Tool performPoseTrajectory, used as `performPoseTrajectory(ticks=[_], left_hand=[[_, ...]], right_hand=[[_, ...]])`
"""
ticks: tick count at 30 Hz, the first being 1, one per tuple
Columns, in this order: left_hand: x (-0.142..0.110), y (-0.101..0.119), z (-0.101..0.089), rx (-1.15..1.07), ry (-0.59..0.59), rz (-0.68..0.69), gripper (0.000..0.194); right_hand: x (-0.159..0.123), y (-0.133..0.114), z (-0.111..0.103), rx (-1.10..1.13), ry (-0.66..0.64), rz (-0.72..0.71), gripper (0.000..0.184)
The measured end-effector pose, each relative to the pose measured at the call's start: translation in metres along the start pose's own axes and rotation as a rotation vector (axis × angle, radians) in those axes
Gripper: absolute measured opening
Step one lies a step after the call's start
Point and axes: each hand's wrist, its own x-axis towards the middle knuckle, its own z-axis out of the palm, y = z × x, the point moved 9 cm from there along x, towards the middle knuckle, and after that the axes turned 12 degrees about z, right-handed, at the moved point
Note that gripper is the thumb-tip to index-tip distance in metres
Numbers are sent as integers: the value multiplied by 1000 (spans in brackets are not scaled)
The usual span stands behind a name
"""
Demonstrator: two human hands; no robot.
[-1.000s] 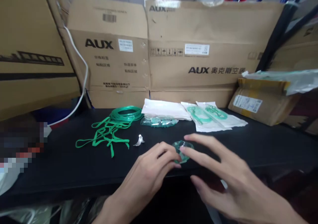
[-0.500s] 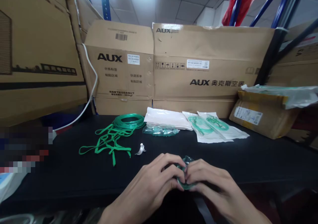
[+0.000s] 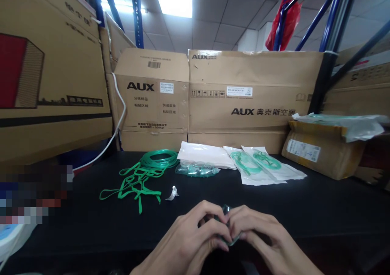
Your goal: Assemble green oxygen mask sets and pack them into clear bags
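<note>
My left hand [image 3: 202, 230] and my right hand [image 3: 254, 228] meet low in the middle of the view, at the front of the black table. Between their fingertips they pinch a small clear green plastic mask [image 3: 226, 209]. Fingers cover most of it, so its full shape is hidden. Left of my hands lies a small bunch of silvery metal strips [image 3: 173, 193]. Further left, green elastic straps [image 3: 137, 184] are spread in loose loops, beside a coil of green tubing [image 3: 159, 160].
White sheets [image 3: 204, 154] lie on clear green plastic masks [image 3: 197, 170] towards the back. Right of them are white packets [image 3: 257, 165] with green tubing. Large cardboard boxes [image 3: 243, 116] wall the rear of the table [image 3: 91, 230]. A smaller carton [image 3: 323, 149] stands at right.
The camera has tilted up, so the scene sits lower in view. My fingers have closed further over the mask, and less of it shows.
</note>
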Motion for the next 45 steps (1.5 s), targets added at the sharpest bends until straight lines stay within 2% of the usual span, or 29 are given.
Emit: performPoseTrajectory(ticks=[3,8,14,21,29,35,41,45], left_hand=[[2,2,-2,-12,-1,0,17],[6,2,-6,-97,2,-60,27],[4,-3,-3,-178,40,-100,21],[1,-11,4,-258,30,-277,27],[-4,-22,-2,-312,70,-432,21],[-3,-21,-3,-278,118,-358,28],[-1,-16,-5,-244,102,-275,31],[-2,-18,-3,-262,91,-305,30]], right_hand=[[-1,-1,1,-12,-1,3,18],[-1,-7,-1,-23,21,12,14],[1,-10,1,-6,-3,-15,10],[4,-2,7,91,-22,20,17],[18,-4,12,135,-9,-36,22],[19,5,14,223,-17,47,17],[21,6,17,197,-34,85,18],[21,6,16,155,-31,72,19]])
